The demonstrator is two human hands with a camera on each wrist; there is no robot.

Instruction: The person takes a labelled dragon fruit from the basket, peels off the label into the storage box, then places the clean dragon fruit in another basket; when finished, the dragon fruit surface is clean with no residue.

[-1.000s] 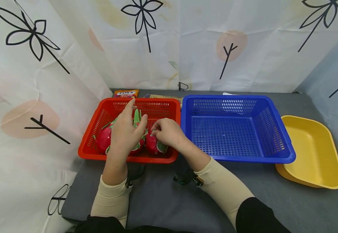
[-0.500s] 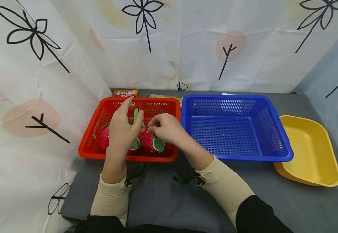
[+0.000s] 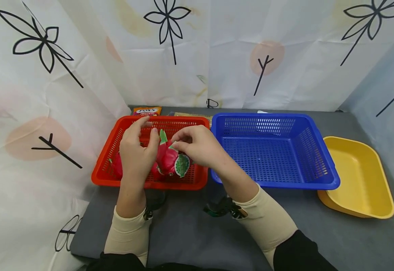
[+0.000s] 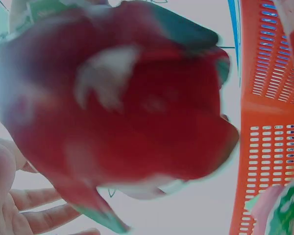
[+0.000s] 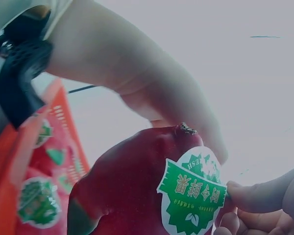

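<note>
My right hand (image 3: 200, 146) pinches a red dragon fruit (image 3: 167, 160) with thumb and fingertips, holding it tilted over the red basket (image 3: 203, 180). A green and white sticker (image 3: 182, 165) faces right on the fruit; in the right wrist view the thumb (image 5: 257, 197) lies right at this sticker's edge. To the left, my left hand (image 3: 136, 154) is open, fingers spread and pointing away from me, with its thumb near the fruit. More stickered dragon fruits (image 5: 44, 171) lie in the basket, partly hidden by the left hand and the held fruit. The fruit (image 4: 122, 107) fills most of the left wrist view.
To the right of the red basket stands a blue basket (image 3: 275, 184), with a yellow basin (image 3: 359, 177) beyond it at the far right. An orange snack packet (image 3: 147, 111) lies behind the red basket. A patterned cloth (image 3: 231, 67) hangs along the back.
The right hand has raised the dragon fruit and brought it slightly left, and its sticker has turned into view. The left hand has shifted a little to the left, still spread.
</note>
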